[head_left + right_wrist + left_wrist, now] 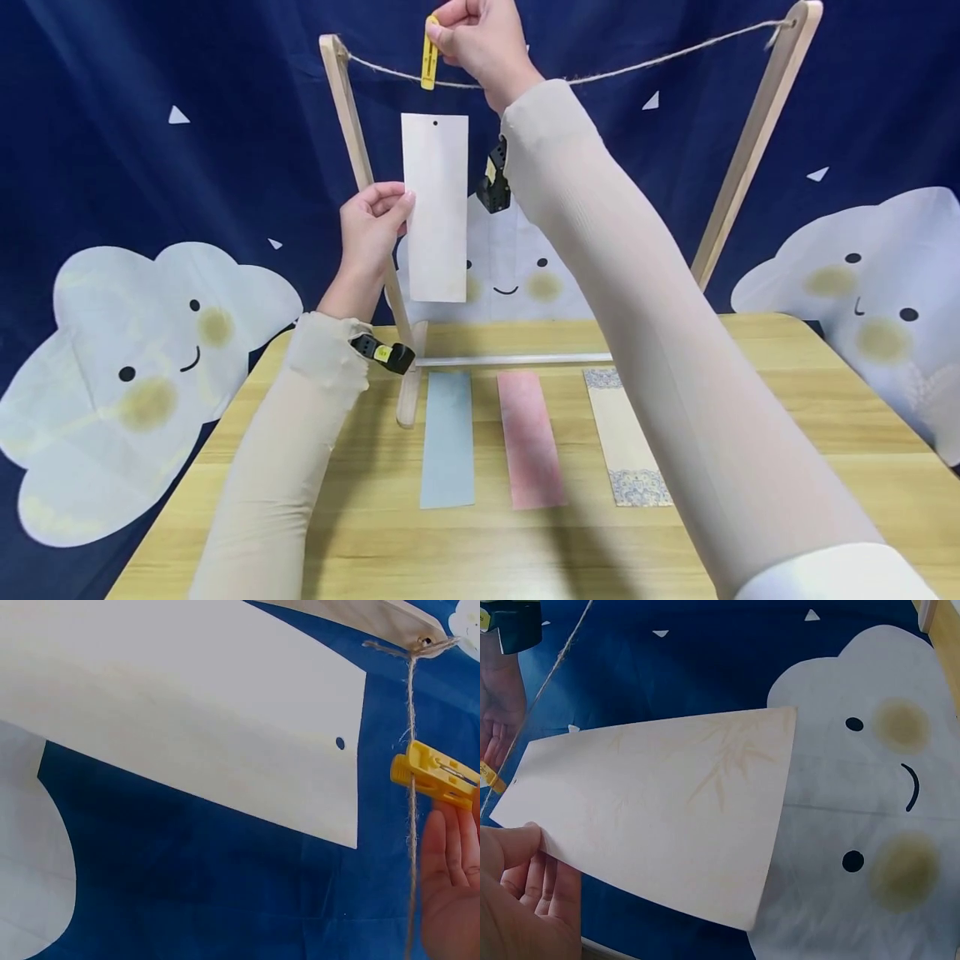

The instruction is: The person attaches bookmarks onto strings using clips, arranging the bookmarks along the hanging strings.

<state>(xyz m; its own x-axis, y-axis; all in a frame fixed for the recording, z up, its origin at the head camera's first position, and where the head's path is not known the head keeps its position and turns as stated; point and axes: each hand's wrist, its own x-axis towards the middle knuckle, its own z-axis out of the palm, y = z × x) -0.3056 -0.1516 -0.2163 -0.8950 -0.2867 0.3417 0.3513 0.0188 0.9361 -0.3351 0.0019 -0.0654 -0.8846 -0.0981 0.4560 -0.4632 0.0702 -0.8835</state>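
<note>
My left hand [372,225] pinches a pale paper bookmark [437,217] by its left edge, holding it upright in the air. A small hole shows near the bookmark's top, and the left wrist view reveals faint leaf prints on its surface [682,795]. Above it, my right hand [487,42] pinches a yellow clothespin [429,54] between thumb and fingers. The clothespin's lower end sits at the twine [652,65]; in the right wrist view the twine crosses the clothespin [435,774] near its tip. A gap separates the bookmark's top edge from the twine.
The twine runs between two wooden posts [738,167] joined by a low white bar [517,360]. On the wooden table [375,533] lie a blue bookmark [448,442], a pink bookmark [531,442] and a patterned bookmark [626,442]. A dark blue cloud-print curtain [187,50] hangs behind.
</note>
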